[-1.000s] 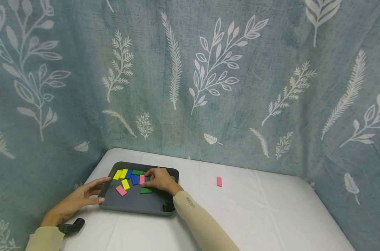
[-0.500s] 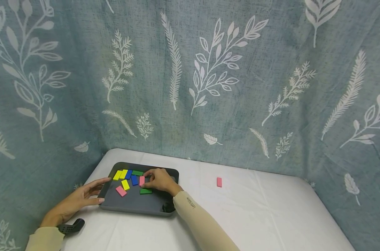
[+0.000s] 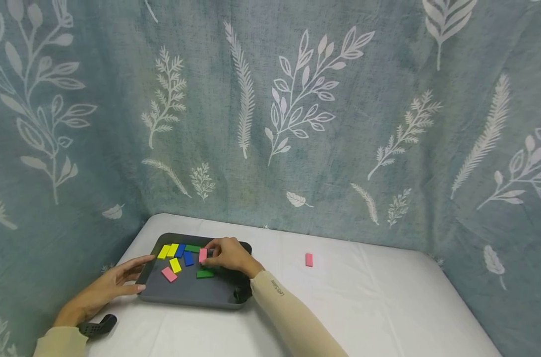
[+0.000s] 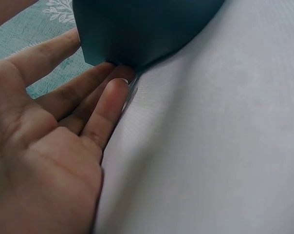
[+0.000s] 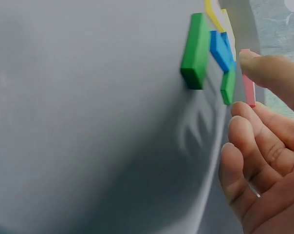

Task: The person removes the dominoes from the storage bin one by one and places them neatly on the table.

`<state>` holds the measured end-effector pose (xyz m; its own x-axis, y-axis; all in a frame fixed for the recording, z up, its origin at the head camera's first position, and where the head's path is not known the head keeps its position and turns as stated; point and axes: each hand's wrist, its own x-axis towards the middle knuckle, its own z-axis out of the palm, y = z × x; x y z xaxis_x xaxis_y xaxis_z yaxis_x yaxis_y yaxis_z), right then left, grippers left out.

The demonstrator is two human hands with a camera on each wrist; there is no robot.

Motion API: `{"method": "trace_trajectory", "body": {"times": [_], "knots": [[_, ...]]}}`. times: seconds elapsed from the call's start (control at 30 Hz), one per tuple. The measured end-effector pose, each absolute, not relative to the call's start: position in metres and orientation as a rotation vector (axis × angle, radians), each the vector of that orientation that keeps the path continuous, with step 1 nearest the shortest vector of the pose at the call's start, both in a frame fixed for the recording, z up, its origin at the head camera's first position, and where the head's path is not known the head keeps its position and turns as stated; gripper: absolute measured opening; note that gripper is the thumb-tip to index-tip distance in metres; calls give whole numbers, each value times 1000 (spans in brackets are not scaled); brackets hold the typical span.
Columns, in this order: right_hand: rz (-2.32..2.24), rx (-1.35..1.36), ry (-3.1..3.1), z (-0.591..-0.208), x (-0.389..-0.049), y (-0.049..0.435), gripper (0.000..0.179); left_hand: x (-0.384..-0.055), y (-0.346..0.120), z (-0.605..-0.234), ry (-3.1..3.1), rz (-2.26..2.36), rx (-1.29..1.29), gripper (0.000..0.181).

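My right hand (image 3: 229,255) pinches a pink block (image 3: 203,255) between thumb and fingers, over the dark grey tray (image 3: 181,292). In the right wrist view this pink block (image 5: 249,87) stands on edge between the thumb and a fingertip. My left hand (image 3: 111,285) lies at the tray's left side, fingers extended and touching its wall (image 4: 137,29). Inside the tray lie several yellow blocks (image 3: 175,265), blue blocks (image 3: 188,258), a green block (image 3: 205,273) at the front, another green block (image 3: 193,248) at the back and a pink block (image 3: 169,274).
Outside the tray, a single pink block (image 3: 309,260) lies to the right on the white-covered table (image 3: 364,297). A patterned blue-green curtain (image 3: 270,124) hangs behind and at both sides. A black strap device (image 3: 98,327) sits on the left wrist.
The pinched pink block has come up slightly, away from the blue block beside it. The head view has shifted a little; the left hand keeps its place at the tray.
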<state>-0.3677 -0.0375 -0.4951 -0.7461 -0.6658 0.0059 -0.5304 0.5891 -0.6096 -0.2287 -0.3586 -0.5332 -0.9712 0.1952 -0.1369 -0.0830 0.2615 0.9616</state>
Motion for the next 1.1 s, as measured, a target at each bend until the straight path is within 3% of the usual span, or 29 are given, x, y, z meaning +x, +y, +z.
{"method": "trace_trajectory", "body": {"times": [0.53, 1.1], "knots": [[-924, -1065, 2646, -466, -365, 6, 45, -228, -358, -530, 2299, 1751, 145, 79], [-971, -1027, 2712, -460, -363, 73, 44, -225, -354, -530, 2307, 1750, 168, 78]]}}
